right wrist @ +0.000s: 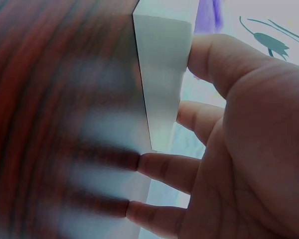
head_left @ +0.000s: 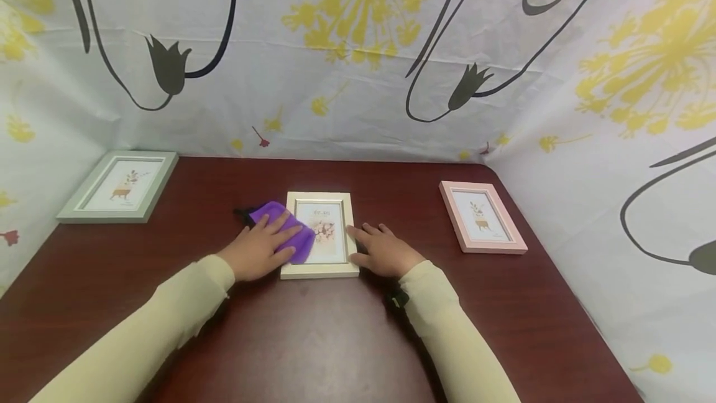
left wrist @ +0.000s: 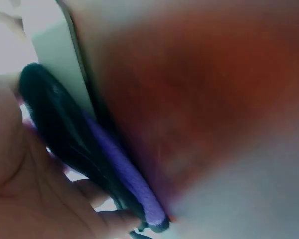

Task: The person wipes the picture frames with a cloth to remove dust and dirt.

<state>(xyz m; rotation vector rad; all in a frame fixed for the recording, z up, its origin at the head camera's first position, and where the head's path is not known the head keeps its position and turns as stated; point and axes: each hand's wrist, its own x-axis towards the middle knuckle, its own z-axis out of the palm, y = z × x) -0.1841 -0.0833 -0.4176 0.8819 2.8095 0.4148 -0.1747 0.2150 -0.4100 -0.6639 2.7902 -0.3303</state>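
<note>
A cream picture frame [head_left: 320, 272] with a blossom print lies face up on the dark red-brown table [head_left: 313, 341]. My left hand [head_left: 256, 255] rests with spread, fairly straight fingers on a purple cloth [head_left: 303, 242], which covers the left part of the frame. In the left wrist view, the cloth [left wrist: 123, 167] shows a black layer on the palm's side. My right hand [head_left: 387, 252] touches the frame's right rim with thumb and forefinger. The right wrist view shows these on top of the frame's side [right wrist: 163, 64], with two other fingertips down on the table.
A pale green picture frame [head_left: 146, 204] lies at the far left and a pink one [head_left: 455, 222] at the right, both face up. White fabric with yellow and grey flowers [head_left: 268, 92] hangs behind the table and along both sides.
</note>
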